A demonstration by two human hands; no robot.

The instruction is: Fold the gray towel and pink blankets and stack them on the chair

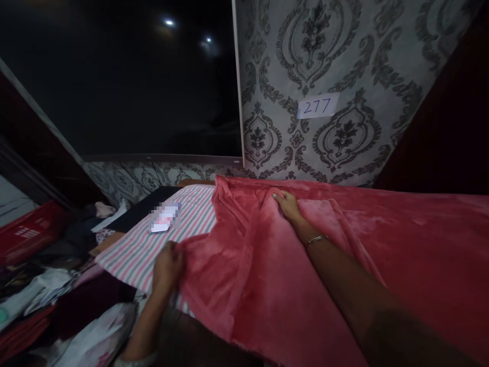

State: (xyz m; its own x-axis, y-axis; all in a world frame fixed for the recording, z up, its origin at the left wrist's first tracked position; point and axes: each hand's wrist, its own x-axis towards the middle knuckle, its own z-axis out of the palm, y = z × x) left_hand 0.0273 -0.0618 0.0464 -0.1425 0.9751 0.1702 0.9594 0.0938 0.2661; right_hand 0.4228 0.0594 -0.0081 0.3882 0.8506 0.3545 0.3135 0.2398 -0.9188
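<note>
through the head camera i see a red blanket (278, 265) spread over the worktop (196, 182), running from about its middle off to the right and along the back edge by the wall, with its front part hanging down past the near edge. my left hand (168, 267) is at the near edge, left of the middle, fingers curled in around the blanket's left border, with no gap that i can make out between fingers and cloth; the fingertips themselves are turned away from me. my right hand (287, 205) is farther back, toward the back edge, thumb out to the left and fingers bent, pinching the top of a folded layer. a thin bangle (317, 239) sits on that wrist. between the two hands the blanket lies in loose creases, and a long raised fold runs from near the right hand down toward the near edge. to the left, a striped cloth (133, 255) in pink, grey and white covers the worktop out to its left corner, partly under the blanket. on it lies a phone-like thing (164, 219), its face blurred out, touching neither hand. past the left edge there is a heap of clothes (57, 290) and a pale bag (95, 339). a dark screen (153, 92) and a paper label (318, 106) reading 277 are on the patterned wall (263, 148) behind.
</note>
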